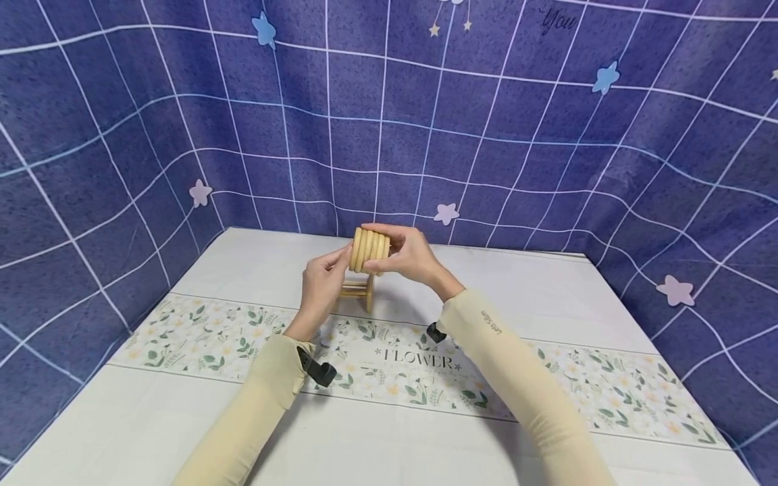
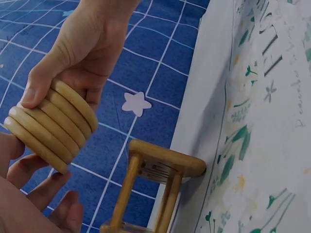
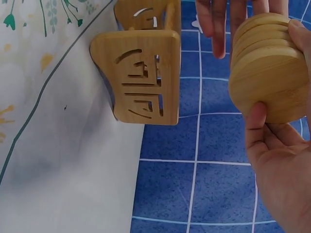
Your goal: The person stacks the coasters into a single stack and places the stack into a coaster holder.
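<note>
Both hands hold a stack of round wooden coasters up in the air, above and in front of a small wooden rack. My right hand grips the stack, its thumb on the near side and its fingers over the top. At the other end, my left hand pinches the stack with its thumb and forefinger. Its other fingers are spread loosely in the left wrist view. Seen from the right wrist, the flat face of the end coaster shows. Carved slots mark the side panel of the rack.
The rack stands on a white tablecloth with a floral band lettered FLOWER. A blue curtain with white grid lines and stars hangs behind the table and along both sides.
</note>
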A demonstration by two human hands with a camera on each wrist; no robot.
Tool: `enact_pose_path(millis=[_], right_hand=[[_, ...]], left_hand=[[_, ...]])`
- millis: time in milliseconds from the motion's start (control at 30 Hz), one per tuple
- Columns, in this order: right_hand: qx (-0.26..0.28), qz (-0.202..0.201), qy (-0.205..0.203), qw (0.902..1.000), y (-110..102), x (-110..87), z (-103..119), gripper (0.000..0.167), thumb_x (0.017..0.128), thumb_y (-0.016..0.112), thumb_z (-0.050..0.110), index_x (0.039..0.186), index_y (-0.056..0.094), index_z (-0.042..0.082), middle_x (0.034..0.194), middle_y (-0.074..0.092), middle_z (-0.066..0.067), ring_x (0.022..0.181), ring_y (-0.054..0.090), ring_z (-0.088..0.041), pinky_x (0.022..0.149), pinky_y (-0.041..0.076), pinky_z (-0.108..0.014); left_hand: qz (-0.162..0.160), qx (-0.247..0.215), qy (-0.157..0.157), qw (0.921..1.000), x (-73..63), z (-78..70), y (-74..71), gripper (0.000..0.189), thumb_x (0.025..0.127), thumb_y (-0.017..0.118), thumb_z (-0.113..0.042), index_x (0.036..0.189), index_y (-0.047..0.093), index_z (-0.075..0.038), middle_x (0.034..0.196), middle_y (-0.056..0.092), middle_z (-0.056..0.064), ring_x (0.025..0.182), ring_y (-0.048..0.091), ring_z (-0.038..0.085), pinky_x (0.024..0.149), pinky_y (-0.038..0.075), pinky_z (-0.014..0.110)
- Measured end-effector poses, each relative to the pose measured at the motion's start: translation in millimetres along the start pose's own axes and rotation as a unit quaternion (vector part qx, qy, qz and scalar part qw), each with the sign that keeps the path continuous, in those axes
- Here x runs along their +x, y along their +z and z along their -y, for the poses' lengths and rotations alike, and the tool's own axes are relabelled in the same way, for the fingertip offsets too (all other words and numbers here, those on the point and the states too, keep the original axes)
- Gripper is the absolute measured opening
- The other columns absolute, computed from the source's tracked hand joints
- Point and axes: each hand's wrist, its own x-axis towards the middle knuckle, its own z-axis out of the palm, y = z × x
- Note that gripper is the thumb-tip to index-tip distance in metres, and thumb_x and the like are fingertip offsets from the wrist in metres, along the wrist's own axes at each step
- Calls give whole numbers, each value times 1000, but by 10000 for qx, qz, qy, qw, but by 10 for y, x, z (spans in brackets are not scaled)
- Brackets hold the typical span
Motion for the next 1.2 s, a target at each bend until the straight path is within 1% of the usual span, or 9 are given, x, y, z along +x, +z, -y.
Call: enact_pose_path(millis=[100, 200, 300, 500, 633, 733, 867, 1033, 1200], right_hand=[[13, -5, 9, 10000, 19, 17, 1, 74, 83, 98, 1, 151, 70, 8, 131, 80, -13, 84, 69, -15, 71, 60, -25], [-1, -27, 38, 10000, 36, 30, -3, 74, 84, 97, 2, 152, 70, 9, 131, 80, -12, 84, 68, -14, 71, 59, -24], [-45, -53, 36, 10000, 46, 37, -1, 74, 84, 98, 3, 152, 70, 11, 131, 80, -10, 83, 68, -14, 70, 59, -24], [-124, -48, -22, 9999, 48, 50, 9, 73, 85, 97, 4, 152, 69, 9, 132, 80, -11, 84, 68, -13, 73, 61, -32], [-133, -44, 32, 9999, 60, 57, -2, 74, 84, 98, 5, 152, 70, 10, 132, 80, -10, 84, 68, -13, 73, 61, -28], [-62, -41, 46, 10000, 79, 66, -13, 74, 83, 98, 4, 151, 70, 10, 132, 80, -11, 84, 69, -13, 73, 60, -25], [9, -19, 26, 10000, 101, 87, -28, 75, 82, 99, 4, 151, 71, 10, 130, 80, -11, 84, 69, -14, 72, 61, -25], [24, -20, 30, 10000, 135, 116, -65, 76, 81, 100, 6, 151, 71, 11, 126, 82, -9, 83, 69, -14, 71, 62, -26], [-131, -17, 0, 9999, 171, 136, -81, 76, 80, 101, 7, 150, 72, 12, 125, 82, -8, 82, 70, -13, 71, 63, -25]], left_hand=[[-100, 77, 53, 9999, 0, 23, 6, 36, 112, 66, -42, 136, 81, -19, 129, 81, 8, 105, 72, 24, 86, 54, 36], [-181, 82, 107, 9997, -2, 47, 12, 39, 113, 64, -47, 134, 83, -20, 115, 84, 13, 84, 60, 23, 70, 44, 33], [-214, 51, 146, 9997, -1, 70, 21, 43, 114, 60, -51, 135, 82, -21, 112, 83, 14, 86, 63, 21, 72, 45, 32], [-166, 101, 282, 9994, -4, 70, 22, 49, 114, 58, -55, 138, 81, -18, 128, 81, 11, 108, 74, 28, 90, 56, 40], [-192, 335, 338, 9987, 7, 92, 11, 49, 113, 61, -55, 134, 83, -16, 108, 85, 12, 97, 73, 27, 87, 57, 43], [-174, 466, 310, 9983, 28, 120, -9, 51, 112, 62, -57, 130, 84, -14, 84, 79, 11, 78, 65, 23, 73, 53, 38], [-12, 540, 210, 9983, 64, 164, -54, 60, 111, 58, -65, 132, 83, -15, 74, 70, 10, 67, 55, 19, 64, 46, 33], [150, 530, 226, 9982, 112, 216, -100, 61, 111, 57, -66, 141, 78, -17, 101, 84, 12, 91, 72, 28, 86, 58, 43], [151, 357, 320, 9987, 140, 265, -131, 52, 111, 63, -57, 141, 78, -16, 123, 81, 14, 116, 77, 36, 109, 58, 53]])
